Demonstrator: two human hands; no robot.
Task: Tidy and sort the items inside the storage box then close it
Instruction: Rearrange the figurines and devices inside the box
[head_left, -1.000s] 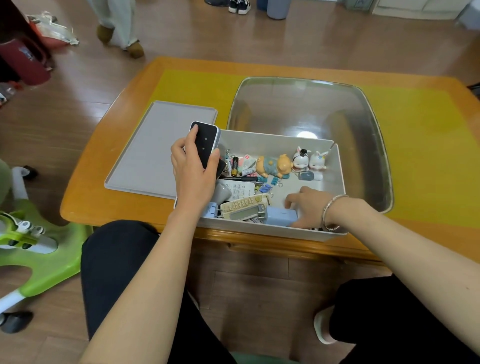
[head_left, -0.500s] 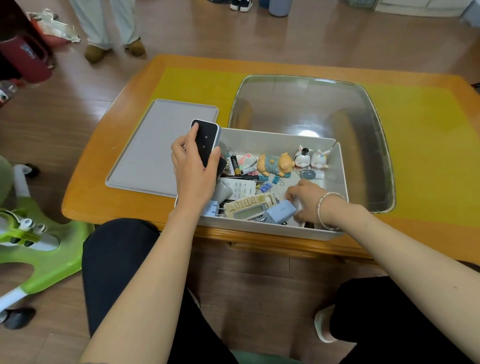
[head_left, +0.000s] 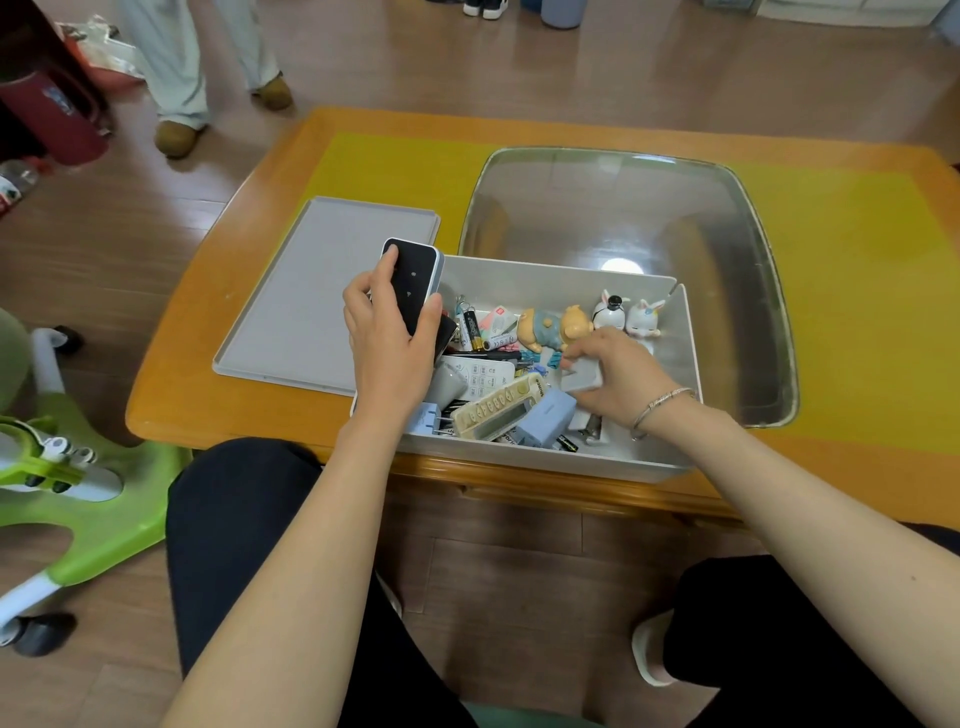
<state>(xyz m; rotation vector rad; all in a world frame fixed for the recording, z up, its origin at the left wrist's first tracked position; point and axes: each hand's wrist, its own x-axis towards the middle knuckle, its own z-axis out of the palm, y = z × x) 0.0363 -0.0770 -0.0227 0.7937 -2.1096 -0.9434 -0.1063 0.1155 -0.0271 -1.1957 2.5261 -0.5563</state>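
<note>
Storage box (head_left: 688, 374), on desk (head_left: 857, 312), open; lid (head_left: 311, 291) lies beside it. Contents mostly unsorted. My left hand (head_left: 389, 338) grips black remote (head_left: 413, 283); my right hand (head_left: 613, 374) pinches a grey block (head_left: 582, 376). Sorting barely begun, closing pending.

Pale grey storage box (head_left: 571, 460), matching grey lid (head_left: 311, 301), black-faced device (head_left: 413, 283), orange-rimmed yellow table (head_left: 857, 249), pale blue charger (head_left: 548, 418).
</note>
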